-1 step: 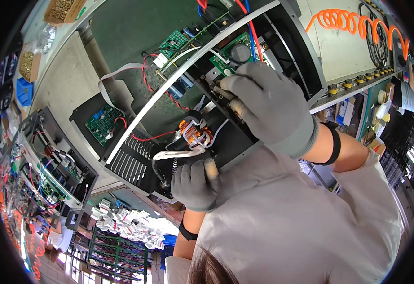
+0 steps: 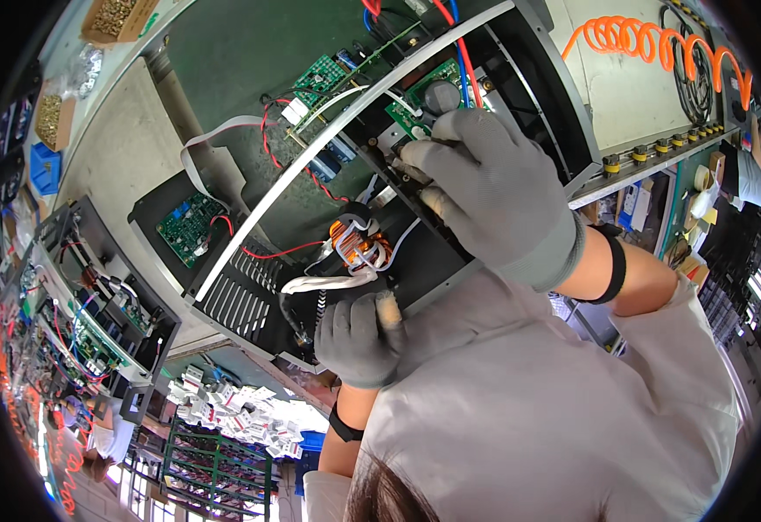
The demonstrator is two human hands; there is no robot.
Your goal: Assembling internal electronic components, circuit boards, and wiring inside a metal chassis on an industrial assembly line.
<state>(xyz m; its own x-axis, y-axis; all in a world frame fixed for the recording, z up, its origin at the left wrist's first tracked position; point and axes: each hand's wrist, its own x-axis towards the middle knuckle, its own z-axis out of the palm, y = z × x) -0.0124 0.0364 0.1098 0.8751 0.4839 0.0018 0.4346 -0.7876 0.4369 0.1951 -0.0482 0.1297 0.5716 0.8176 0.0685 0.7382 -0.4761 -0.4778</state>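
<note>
My right hand (image 2: 502, 196), in a grey glove with pale fingertips, reaches into an open black metal case (image 2: 437, 278). Its thumb and fingers are pinched together beside a green circuit board (image 2: 395, 115) with a large black round component (image 2: 441, 97); what they hold is hidden. At the near edge of the case is my left hand (image 2: 354, 341), gloved alike, its fingers curled and closed. Whatever lies under those fingers cannot be seen. Close above it are a white sleeved cable bundle (image 2: 328, 283) and a copper-wound coil (image 2: 359, 244). Red and blue wires (image 2: 463, 52) run past the round component.
A black panel with a green board (image 2: 191, 228) lies left of the case, joined by a grey ribbon cable (image 2: 191, 161). Another opened unit (image 2: 93, 304) stands further left. Boxes of screws (image 2: 115, 17) and a blue bin (image 2: 45, 170) are at upper left; an orange coiled hose (image 2: 641, 39) hangs at upper right.
My right hand's fingers have shifted slightly up inside the case, still pinched. My left hand and the case have stayed in place.
</note>
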